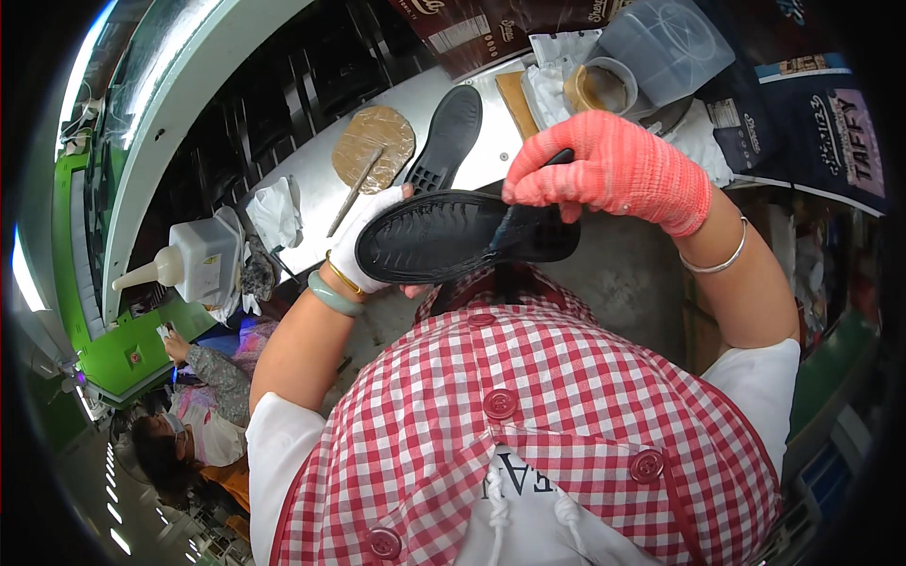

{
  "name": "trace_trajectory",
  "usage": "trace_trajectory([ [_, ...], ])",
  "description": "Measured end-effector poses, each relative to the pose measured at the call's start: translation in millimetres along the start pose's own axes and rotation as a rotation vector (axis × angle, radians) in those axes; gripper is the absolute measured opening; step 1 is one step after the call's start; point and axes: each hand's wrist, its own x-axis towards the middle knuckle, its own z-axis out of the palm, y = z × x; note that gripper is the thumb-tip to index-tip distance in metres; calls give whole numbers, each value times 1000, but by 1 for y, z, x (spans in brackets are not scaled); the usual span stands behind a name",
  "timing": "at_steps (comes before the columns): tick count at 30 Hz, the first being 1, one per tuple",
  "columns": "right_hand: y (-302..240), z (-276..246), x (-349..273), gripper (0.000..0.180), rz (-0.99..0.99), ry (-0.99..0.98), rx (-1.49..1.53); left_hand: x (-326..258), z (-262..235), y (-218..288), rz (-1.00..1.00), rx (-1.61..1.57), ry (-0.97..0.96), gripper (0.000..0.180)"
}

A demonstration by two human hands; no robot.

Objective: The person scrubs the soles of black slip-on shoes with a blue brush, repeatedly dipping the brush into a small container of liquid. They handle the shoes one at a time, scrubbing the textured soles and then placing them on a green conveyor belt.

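My left hand [366, 238], in a white glove with bare fingertips, grips a black shoe sole [425, 238] by its left end, with the hollow side facing up. The coral knitted glove on my right hand [609, 174] is closed around a thin brush [501, 229]. Its dark handle end pokes out above my fingers, and its tip touches the inside of the sole right of the middle. A second black sole [455, 127] lies on the metal bench just beyond, its lower end partly hidden behind the held one.
A round brown disc [387, 141] with a thin stick [355, 193] across it lies left. Further left are crumpled white paper [276, 213] and a white spouted bottle [203, 262]. A cup [604, 87] and clear plastic tub [668, 47] stand back right. Someone works at lower left.
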Motion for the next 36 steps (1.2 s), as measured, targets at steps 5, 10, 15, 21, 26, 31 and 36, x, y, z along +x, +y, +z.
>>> trace_trajectory([
  [5, 16, -4, -14, 22, 62, 124, 131, -7, -8, -4, 22, 15, 216, 68],
  [10, 7, 30, -8, 17, -375, 140, 290, 2, -6, -11, 75, 10, -52, 58],
  [15, 18, 44, -2, 20, -584, 79, -63, 3, -10, -17, 82, -25, -88, 63],
  [21, 13, 24, -30, 17, -415, 443, 330, -24, -17, -25, 270, 73, -13, 66],
  [26, 18, 14, -23, 33, -640, 899, 780, -76, 40, 13, 775, 119, 16, 64],
  [31, 31, 13, -13, 31, -596, 954, 903, -136, 25, 167, 1136, 242, -233, 64],
  [36, 40, 14, -8, 29, -590, 897, 918, -76, -14, 172, 1062, 157, 31, 58],
])
